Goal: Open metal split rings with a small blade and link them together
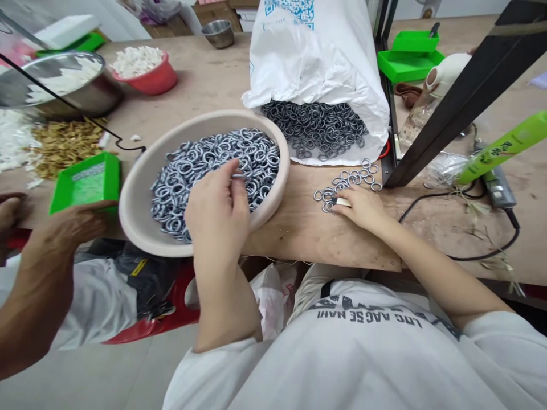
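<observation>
A beige basin (130, 210) holds a heap of grey metal rings (183, 188). Over its near side is my left hand (217, 210), fingers curled, with part of a metal ring (238, 176) showing at the thumb and fingertips. My right hand (361, 208) rests on the wooden table beside a small spread of loose rings (342, 181). Between its thumb and fingers is a small white piece with a dark end (342, 201); its kind is unclear. Behind the loose rings, a white sack (316, 68) lies with its mouth open, and more rings (318, 128) fill it.
A co-worker's hand (72, 228) touches a green tray (85, 182) at left. Behind it are a red bowl (156, 77) of white pieces and a steel basin (92, 97). A dark metal post (461, 97) rises at right, near a power strip (499, 188) and its cable.
</observation>
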`<state>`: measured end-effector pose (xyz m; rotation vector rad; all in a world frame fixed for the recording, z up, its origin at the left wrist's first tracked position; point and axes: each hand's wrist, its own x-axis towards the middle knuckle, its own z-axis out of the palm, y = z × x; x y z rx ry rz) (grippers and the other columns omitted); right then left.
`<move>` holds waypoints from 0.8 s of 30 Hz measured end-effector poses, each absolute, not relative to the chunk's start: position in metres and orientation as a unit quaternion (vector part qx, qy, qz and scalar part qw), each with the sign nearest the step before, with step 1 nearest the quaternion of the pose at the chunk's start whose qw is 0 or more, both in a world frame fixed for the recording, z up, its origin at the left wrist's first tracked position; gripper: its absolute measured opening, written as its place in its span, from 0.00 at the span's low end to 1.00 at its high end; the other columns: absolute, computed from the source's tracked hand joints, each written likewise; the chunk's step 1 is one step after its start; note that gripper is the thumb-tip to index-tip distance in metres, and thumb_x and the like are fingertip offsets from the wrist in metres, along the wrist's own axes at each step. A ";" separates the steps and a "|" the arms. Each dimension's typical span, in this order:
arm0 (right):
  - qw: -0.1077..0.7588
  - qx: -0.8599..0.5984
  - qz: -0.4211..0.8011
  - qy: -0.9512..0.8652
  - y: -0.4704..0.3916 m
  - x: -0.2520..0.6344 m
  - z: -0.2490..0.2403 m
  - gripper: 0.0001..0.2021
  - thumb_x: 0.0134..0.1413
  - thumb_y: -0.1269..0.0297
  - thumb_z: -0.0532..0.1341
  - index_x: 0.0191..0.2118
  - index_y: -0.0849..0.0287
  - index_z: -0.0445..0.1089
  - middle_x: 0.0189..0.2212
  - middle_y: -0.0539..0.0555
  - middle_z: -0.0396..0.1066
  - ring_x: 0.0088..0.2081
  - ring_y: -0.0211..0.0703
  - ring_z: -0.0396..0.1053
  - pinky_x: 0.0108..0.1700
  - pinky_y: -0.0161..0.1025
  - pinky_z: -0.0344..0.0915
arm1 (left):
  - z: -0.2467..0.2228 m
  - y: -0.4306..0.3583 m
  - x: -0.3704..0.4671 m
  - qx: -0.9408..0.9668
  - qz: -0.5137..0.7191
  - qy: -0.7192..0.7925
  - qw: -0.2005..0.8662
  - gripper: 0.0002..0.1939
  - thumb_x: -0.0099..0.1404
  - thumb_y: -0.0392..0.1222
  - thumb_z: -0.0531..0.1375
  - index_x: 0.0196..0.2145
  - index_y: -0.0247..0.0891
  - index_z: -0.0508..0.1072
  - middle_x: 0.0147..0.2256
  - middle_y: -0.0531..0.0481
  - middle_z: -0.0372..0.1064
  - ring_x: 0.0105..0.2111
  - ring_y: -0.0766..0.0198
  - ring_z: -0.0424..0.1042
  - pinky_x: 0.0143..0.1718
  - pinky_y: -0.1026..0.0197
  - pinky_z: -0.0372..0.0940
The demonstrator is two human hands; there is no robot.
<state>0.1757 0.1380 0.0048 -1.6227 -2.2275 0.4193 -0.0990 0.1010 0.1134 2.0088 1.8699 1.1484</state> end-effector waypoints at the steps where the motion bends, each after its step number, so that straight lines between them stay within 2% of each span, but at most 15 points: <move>1: 0.179 -0.571 0.151 -0.786 0.140 0.175 0.003 0.13 0.57 0.54 0.65 0.43 0.55 0.76 0.41 0.57 0.74 0.42 0.50 0.70 0.39 0.40 0.58 | 0.113 0.106 -0.105 0.672 0.349 0.653 0.034 0.19 0.69 0.53 0.55 0.48 0.41 0.77 0.53 0.38 0.71 0.59 0.42 0.62 0.62 0.38 0.50; 3: 0.216 -0.574 0.183 -0.769 0.141 0.177 0.000 0.09 0.57 0.57 0.66 0.36 0.57 0.76 0.34 0.55 0.73 0.37 0.46 0.68 0.37 0.40 0.57 | 0.107 0.110 -0.105 0.661 0.338 0.669 -0.024 0.20 0.67 0.52 0.58 0.50 0.39 0.76 0.58 0.35 0.68 0.64 0.37 0.54 0.64 0.33 0.43; 4: 0.245 -0.573 0.223 -0.750 0.139 0.179 0.000 0.10 0.57 0.57 0.65 0.32 0.58 0.74 0.30 0.53 0.71 0.33 0.44 0.67 0.35 0.39 0.56 | 0.102 0.108 -0.099 0.666 0.356 0.656 -0.026 0.21 0.66 0.51 0.59 0.52 0.39 0.75 0.59 0.35 0.66 0.65 0.38 0.53 0.65 0.34 0.43; 6: 0.310 -0.556 0.355 -0.684 0.131 0.183 0.005 0.13 0.58 0.55 0.64 0.27 0.59 0.71 0.23 0.49 0.66 0.26 0.38 0.61 0.29 0.37 0.54 | 0.091 0.101 -0.075 0.696 0.404 0.594 0.019 0.19 0.69 0.49 0.57 0.54 0.41 0.73 0.58 0.38 0.67 0.63 0.45 0.58 0.64 0.39 0.49; 9: 0.422 -0.492 0.543 -0.533 0.109 0.182 0.018 0.14 0.54 0.51 0.66 0.36 0.58 0.71 0.25 0.47 0.66 0.23 0.34 0.58 0.22 0.33 0.50 | 0.069 0.088 -0.027 0.748 0.420 0.466 0.216 0.16 0.71 0.46 0.55 0.51 0.42 0.76 0.51 0.42 0.73 0.55 0.53 0.68 0.60 0.48 0.58; 11: 0.492 -0.462 0.586 -0.448 0.092 0.176 0.024 0.17 0.51 0.50 0.69 0.41 0.55 0.70 0.28 0.47 0.68 0.23 0.34 0.61 0.19 0.31 0.49 | 0.052 0.083 0.001 0.702 0.457 0.415 0.356 0.16 0.71 0.47 0.54 0.50 0.42 0.77 0.51 0.41 0.73 0.53 0.55 0.70 0.57 0.51 0.61; 13: 0.536 -0.450 0.588 -0.405 0.079 0.168 0.026 0.17 0.51 0.50 0.69 0.39 0.54 0.68 0.27 0.46 0.67 0.22 0.32 0.59 0.17 0.31 0.48 | 0.036 0.082 0.022 0.620 0.493 0.396 0.464 0.17 0.70 0.50 0.56 0.48 0.41 0.79 0.51 0.41 0.73 0.52 0.55 0.71 0.54 0.53 0.64; 17: 0.578 -0.450 0.563 -0.384 0.064 0.155 0.020 0.17 0.55 0.48 0.66 0.35 0.55 0.65 0.22 0.44 0.63 0.17 0.29 0.52 0.18 0.31 0.49 | 0.017 0.082 0.043 0.461 0.513 0.394 0.607 0.20 0.65 0.56 0.61 0.44 0.39 0.80 0.39 0.45 0.77 0.34 0.62 0.72 0.38 0.60 0.67; 19: 0.583 -0.463 0.539 -0.395 0.061 0.153 0.016 0.17 0.56 0.46 0.65 0.35 0.55 0.66 0.22 0.44 0.62 0.19 0.31 0.54 0.20 0.31 0.52 | 0.014 0.082 0.047 0.425 0.512 0.388 0.638 0.20 0.63 0.57 0.62 0.40 0.38 0.79 0.34 0.48 0.75 0.29 0.66 0.69 0.35 0.63 0.66; 24: 0.572 -0.510 0.411 -0.494 0.057 0.155 0.014 0.14 0.62 0.51 0.61 0.35 0.57 0.70 0.26 0.48 0.66 0.27 0.35 0.62 0.30 0.34 0.60 | 0.011 0.080 0.046 0.423 0.504 0.403 0.637 0.21 0.63 0.60 0.62 0.30 0.36 0.72 0.27 0.53 0.67 0.28 0.69 0.64 0.32 0.67 0.61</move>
